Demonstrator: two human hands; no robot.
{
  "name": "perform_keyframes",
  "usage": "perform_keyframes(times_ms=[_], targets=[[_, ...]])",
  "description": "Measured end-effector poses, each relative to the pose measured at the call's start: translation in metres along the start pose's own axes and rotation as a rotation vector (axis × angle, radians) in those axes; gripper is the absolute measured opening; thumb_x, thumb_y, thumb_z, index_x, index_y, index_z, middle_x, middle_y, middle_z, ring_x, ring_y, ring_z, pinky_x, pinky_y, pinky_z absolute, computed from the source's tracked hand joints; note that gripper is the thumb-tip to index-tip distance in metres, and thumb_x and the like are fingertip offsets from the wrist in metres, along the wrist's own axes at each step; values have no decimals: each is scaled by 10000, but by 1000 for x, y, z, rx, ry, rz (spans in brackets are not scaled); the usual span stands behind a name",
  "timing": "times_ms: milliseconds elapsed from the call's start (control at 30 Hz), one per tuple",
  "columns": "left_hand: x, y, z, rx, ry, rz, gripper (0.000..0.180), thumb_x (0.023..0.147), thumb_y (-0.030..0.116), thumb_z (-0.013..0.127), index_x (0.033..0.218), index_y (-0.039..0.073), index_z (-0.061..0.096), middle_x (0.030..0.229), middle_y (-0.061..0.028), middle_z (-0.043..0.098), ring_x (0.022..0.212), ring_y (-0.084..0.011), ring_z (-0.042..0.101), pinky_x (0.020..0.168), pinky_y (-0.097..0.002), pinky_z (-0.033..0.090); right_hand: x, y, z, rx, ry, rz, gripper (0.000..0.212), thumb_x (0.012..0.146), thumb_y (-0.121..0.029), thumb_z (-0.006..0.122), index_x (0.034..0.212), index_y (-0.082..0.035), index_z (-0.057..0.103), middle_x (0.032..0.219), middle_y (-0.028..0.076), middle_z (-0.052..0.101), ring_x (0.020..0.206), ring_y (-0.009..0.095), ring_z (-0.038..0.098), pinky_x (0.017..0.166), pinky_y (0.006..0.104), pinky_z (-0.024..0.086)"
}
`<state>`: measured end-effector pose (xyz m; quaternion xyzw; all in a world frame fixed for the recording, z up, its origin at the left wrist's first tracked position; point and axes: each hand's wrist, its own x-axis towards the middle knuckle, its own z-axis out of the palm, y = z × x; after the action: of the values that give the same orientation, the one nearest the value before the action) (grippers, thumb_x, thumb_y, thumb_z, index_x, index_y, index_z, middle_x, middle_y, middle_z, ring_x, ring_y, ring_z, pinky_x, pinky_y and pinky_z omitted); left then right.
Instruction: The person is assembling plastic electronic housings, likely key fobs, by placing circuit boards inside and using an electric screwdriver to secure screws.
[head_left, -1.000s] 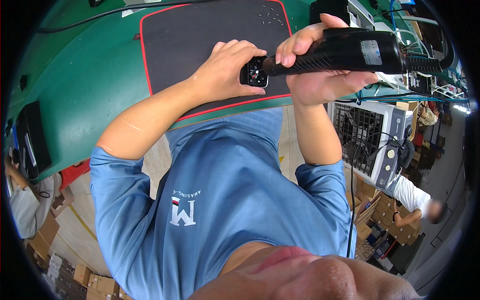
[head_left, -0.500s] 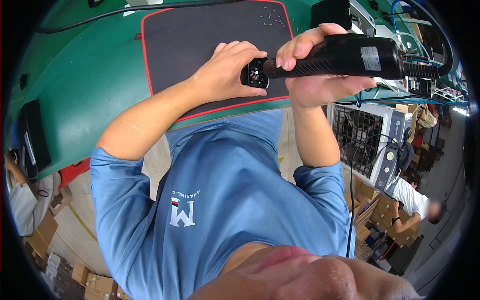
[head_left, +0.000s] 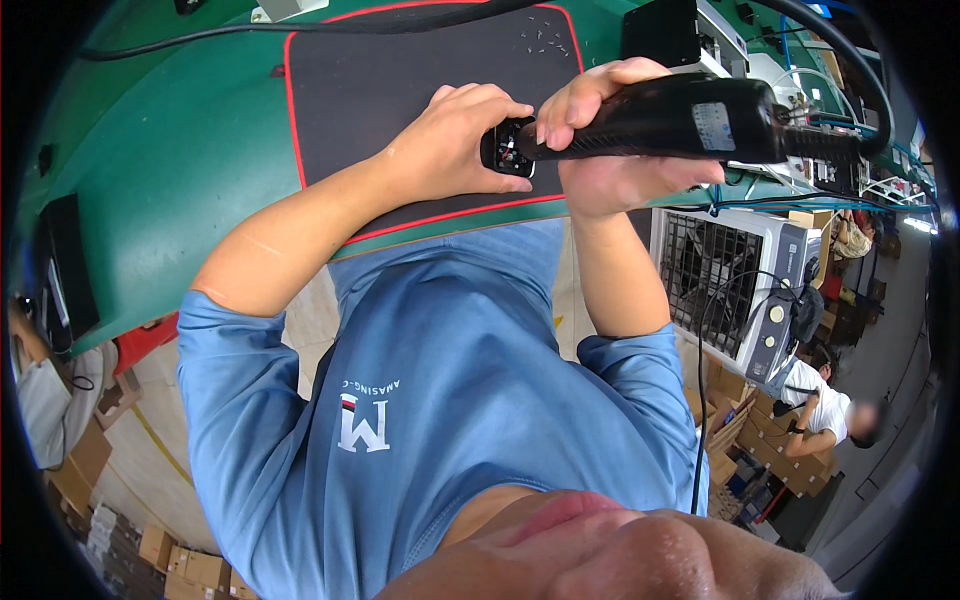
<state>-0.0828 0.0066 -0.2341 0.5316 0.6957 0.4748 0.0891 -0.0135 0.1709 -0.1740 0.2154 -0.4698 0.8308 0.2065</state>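
My left hand (head_left: 462, 140) is closed around a small black rounded device case (head_left: 489, 150), holding it by its edges over the dark mat (head_left: 390, 90). Bits of circuitry and wires show inside the case. In my right hand (head_left: 610, 170) is a black corded electric screwdriver (head_left: 660, 118), lying nearly level with its front end pointing left at the case. The tip is hidden, so I cannot tell whether it touches. Several small screws (head_left: 543, 42) lie scattered on the mat's far right corner.
The mat lies on a green table (head_left: 180, 190). A black cable (head_left: 250, 33) crosses the far side. Black and white equipment (head_left: 665, 35) stands at the far right. Below the table's right side is an air cooler (head_left: 730, 280). A person (head_left: 815, 410) is further right, near cardboard boxes.
My right hand and the electric screwdriver have shifted slightly left, the front end now further over the case. The left hand has barely moved.
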Motion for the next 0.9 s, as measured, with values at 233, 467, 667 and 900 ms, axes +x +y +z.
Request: perform_keyframes(times_ms=[233,467,667,900], targets=[[2,-4,-3,91,-22,47,828,690,337,892,1387,87,519,1168,-102,590,1117,-303,564,942,-426,395,22,-29,19,-29,249,-99,1065,800,-918,383,1327,-1,511,784,90,613,525,173,560,499,324,503],[7,-12,-14,235,44,50,805,761,350,819,1435,63,486,1256,-150,583,1154,-316,573,972,-441,393,-31,-93,-33,-2,283,233,886,944,-784,347,1357,-11,476,732,67,531,458,139,485,407,301,438],[49,-20,-73,399,138,-241,745,779,294,771,1424,53,487,1284,-147,559,1184,-340,560,1007,-472,402,-116,-68,-86,83,334,449,771,999,-712,310,1241,-6,503,668,71,501,415,143,454,374,294,414],[138,-133,-164,909,154,-639,739,755,284,766,1433,154,504,1413,-123,522,1290,-346,519,1043,-548,403,-126,-61,-104,30,316,540,828,978,-727,346,1259,34,511,714,81,549,474,143,524,442,300,468]])
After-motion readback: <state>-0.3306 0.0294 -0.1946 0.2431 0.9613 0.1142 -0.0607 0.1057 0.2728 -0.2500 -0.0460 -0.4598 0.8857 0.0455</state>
